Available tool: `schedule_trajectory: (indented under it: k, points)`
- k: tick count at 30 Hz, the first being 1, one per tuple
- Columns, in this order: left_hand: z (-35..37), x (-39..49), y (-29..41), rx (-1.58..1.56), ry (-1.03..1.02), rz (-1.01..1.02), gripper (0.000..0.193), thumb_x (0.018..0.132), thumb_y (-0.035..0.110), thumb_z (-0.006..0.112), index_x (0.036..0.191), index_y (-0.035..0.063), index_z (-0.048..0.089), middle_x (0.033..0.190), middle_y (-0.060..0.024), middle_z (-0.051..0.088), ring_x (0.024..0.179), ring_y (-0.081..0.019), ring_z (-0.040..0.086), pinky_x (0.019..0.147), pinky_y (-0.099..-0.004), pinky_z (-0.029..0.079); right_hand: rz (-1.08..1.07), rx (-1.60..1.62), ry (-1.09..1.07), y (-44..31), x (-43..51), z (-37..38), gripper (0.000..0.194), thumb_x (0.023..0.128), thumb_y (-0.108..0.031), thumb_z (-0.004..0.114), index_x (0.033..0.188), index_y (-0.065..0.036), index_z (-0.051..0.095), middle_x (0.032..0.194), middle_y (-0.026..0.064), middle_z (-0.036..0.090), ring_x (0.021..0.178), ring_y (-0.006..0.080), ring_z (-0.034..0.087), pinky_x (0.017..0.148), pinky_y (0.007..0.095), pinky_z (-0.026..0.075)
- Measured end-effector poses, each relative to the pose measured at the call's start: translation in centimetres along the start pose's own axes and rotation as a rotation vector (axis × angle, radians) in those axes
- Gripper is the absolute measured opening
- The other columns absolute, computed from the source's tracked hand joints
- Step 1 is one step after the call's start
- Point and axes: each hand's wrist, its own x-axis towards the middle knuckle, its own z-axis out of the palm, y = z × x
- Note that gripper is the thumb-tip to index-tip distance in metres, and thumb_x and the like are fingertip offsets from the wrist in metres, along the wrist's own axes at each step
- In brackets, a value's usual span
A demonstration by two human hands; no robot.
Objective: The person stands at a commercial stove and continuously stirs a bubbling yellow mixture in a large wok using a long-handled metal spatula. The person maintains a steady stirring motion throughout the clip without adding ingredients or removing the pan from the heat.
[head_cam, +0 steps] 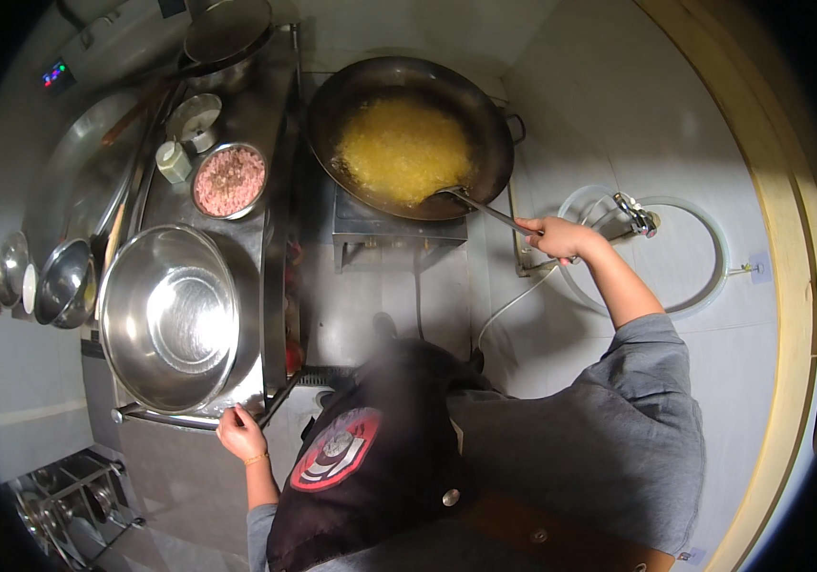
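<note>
My right hand [558, 237] is closed around the long metal handle of a wok ladle or spatula [483, 207]. The tool's head dips into the near side of a large dark wok [498, 154]. Inside the wok, yellow liquid [405, 146] bubbles and foams. My left hand [239, 434] is at the near corner of a steel worktable [247, 390], fingers curled; whether it grips the edge is unclear. Just beyond it stands a large, shiny, empty steel basin [183, 322]. Farther along the table, a steel bowl holds pink minced meat [231, 177] with brown seasoning on top.
The wok sits on a metal burner stand [400, 232]. Beside the meat are a small whitish container [173, 161] and a steel bowl [197, 118]. A lidded pot [226, 43] stands at the far end. A coiled hose [719, 257] and tap [638, 216] are at the right wall.
</note>
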Motion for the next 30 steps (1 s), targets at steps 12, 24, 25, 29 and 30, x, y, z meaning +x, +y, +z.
schedule_trajectory:
  k: [12, 24, 25, 29, 30]
  points:
    - [-0.3, 0.1, 0.6, 0.027, -0.023, -0.02, 0.028, 0.092, 0.02, 0.057, 0.071, 0.0014, 0.055, 0.068, -0.0168, 0.054, 0.07, -0.0375, 0.052, 0.07, -0.0466, 0.04, -0.044, 0.081, 0.043, -2.3, 11.1, 1.3, 0.062, 0.098, -0.021, 0.047, 0.156, -0.022, 0.025, 0.099, 0.0148, 0.07, 0.043, 0.0168, 0.052, 0.051, 0.0338, 0.049]
    - [-0.3, 0.3, 0.4, 0.098, -0.07, 0.001, 0.029, 0.092, 0.019, 0.055, 0.07, 0.0015, 0.053, 0.067, -0.0171, 0.053, 0.07, -0.0381, 0.05, 0.069, -0.0477, 0.04, -0.052, 0.096, 0.106, -5.1, 18.6, 1.1, 0.063, 0.099, -0.021, 0.046, 0.157, -0.022, 0.022, 0.097, 0.0205, 0.07, 0.053, 0.0263, 0.065, 0.058, 0.0399, 0.055]
    - [-0.3, 0.3, 0.4, 0.088, -0.067, 0.0, 0.029, 0.092, 0.019, 0.055, 0.069, 0.0016, 0.053, 0.067, -0.0171, 0.053, 0.07, -0.0381, 0.05, 0.069, -0.0477, 0.04, -0.062, 0.128, 0.119, -5.3, 19.0, 1.1, 0.062, 0.099, -0.021, 0.045, 0.156, -0.024, 0.022, 0.096, 0.0201, 0.07, 0.052, 0.0257, 0.064, 0.057, 0.0397, 0.055]
    - [-0.4, 0.2, 0.3, 0.095, -0.077, -0.003, 0.03, 0.092, 0.019, 0.055, 0.068, 0.0017, 0.051, 0.067, -0.017, 0.052, 0.07, -0.0382, 0.05, 0.069, -0.0477, 0.04, -0.051, 0.151, 0.182, -5.9, 21.1, 1.4, 0.062, 0.099, -0.022, 0.045, 0.156, -0.029, 0.023, 0.094, 0.0201, 0.069, 0.049, 0.0249, 0.063, 0.056, 0.0397, 0.055]
    - [-0.4, 0.2, 0.2, 0.108, -0.085, -0.005, 0.03, 0.091, 0.019, 0.056, 0.068, 0.0018, 0.051, 0.067, -0.017, 0.052, 0.07, -0.0382, 0.05, 0.069, -0.0476, 0.04, -0.051, 0.145, 0.202, -6.0, 21.7, 1.4, 0.062, 0.098, -0.022, 0.044, 0.156, -0.029, 0.023, 0.093, 0.0206, 0.069, 0.049, 0.0251, 0.063, 0.056, 0.0399, 0.055]
